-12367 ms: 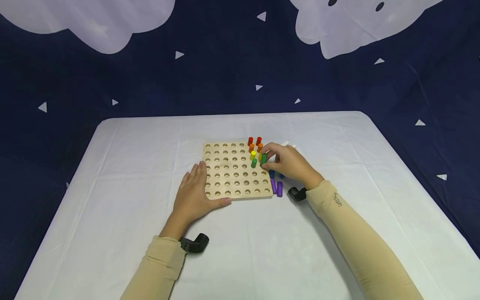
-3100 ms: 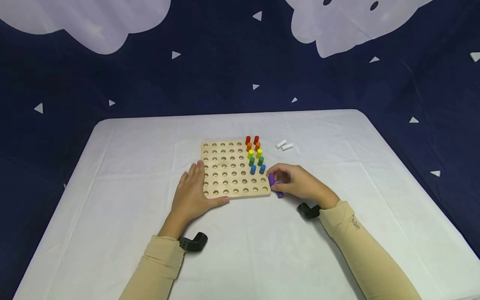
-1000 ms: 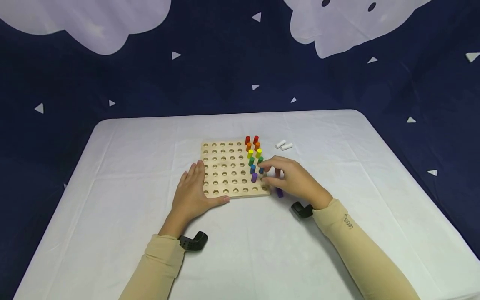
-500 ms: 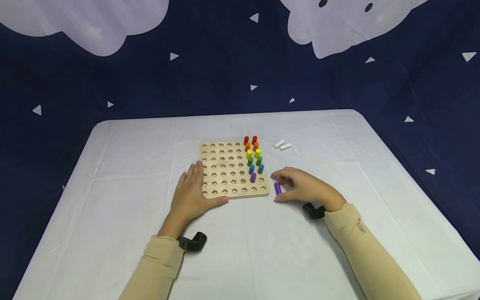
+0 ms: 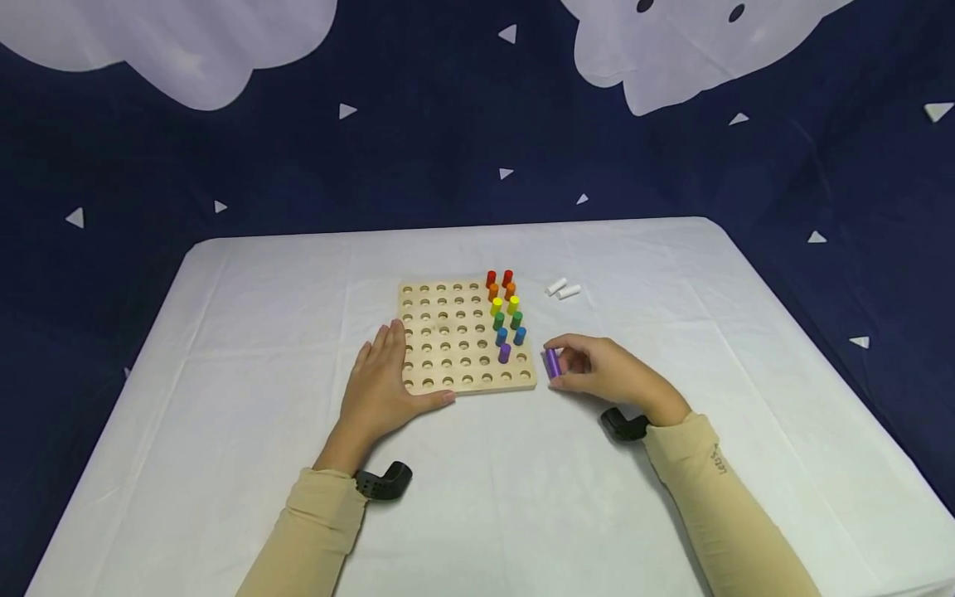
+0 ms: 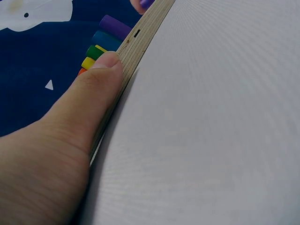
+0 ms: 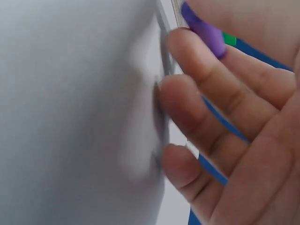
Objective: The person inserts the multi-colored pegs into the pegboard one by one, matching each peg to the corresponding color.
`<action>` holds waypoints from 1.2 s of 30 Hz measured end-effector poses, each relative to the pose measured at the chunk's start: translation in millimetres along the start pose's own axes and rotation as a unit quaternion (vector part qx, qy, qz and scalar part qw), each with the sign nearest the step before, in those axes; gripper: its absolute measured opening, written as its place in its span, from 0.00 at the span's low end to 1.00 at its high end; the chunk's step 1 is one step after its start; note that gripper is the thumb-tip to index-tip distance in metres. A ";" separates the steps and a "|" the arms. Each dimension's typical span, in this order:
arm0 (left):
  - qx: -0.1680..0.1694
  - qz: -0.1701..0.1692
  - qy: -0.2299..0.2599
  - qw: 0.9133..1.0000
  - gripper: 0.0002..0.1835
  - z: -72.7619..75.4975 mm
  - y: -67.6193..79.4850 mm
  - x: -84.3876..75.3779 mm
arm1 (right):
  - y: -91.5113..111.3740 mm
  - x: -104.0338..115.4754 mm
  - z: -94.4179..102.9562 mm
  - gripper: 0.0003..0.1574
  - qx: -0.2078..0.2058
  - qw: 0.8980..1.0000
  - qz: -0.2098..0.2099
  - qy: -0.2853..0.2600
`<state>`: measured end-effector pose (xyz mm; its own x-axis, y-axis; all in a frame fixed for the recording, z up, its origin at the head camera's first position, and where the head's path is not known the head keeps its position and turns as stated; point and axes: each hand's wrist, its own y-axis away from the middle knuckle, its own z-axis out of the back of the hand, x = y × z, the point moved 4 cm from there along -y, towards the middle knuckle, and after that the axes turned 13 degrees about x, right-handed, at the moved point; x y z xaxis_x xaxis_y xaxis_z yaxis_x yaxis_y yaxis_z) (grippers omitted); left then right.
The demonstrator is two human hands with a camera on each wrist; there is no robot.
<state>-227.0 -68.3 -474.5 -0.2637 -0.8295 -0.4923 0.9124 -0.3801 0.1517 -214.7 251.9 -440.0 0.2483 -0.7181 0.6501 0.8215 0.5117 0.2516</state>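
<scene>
A square wooden pegboard [image 5: 448, 340] lies on the table with rows of round holes. My left hand [image 5: 380, 390] rests along its left side, fingers straight, with the thumb along the near edge; the left wrist view shows that thumb [image 6: 89, 93] against the board's side. Right of the board, my right hand [image 5: 604, 373] pinches a purple peg [image 5: 552, 363] by its ends between thumb and fingers. In the right wrist view this purple peg [image 7: 208, 35] shows behind the fingers. Pairs of red, orange, yellow, green and blue pegs [image 5: 520, 336] and one purple peg [image 5: 505, 353] stand in the board's right columns.
Two white pegs [image 5: 569, 292] lie on the white tablecloth [image 5: 298, 290] beyond the board's right side. A dark blue backdrop [image 5: 433, 149] with clouds and triangles hangs behind the table. Each wrist wears a black camera [image 5: 625, 423].
Since the older frames, green, blue and purple pegs have come to stand in the board. Over the last second my right hand moved off the board and took hold of the purple peg lying beside it.
</scene>
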 end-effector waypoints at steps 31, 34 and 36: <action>-0.002 -0.002 0.002 1.000 0.77 1.4 0.2 -0.8 | -27.3 26.6 0.6 0.21 -0.099 0.992 0.070 -0.022; -0.002 -0.003 0.001 1.000 0.77 1.3 0.3 -0.8 | -30.3 28.6 -1.4 0.21 -0.093 0.993 0.066 -0.018; -0.003 -0.003 0.001 1.000 0.77 1.2 0.3 -0.8 | -31.8 29.8 -2.0 0.21 -0.091 0.994 0.061 -0.014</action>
<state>-226.9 -68.2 -473.1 -0.2681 -0.8266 -0.4948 0.9125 -0.3826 0.1446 -232.4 213.3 -430.0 0.3401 -0.6407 0.6884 0.8654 0.4997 0.0376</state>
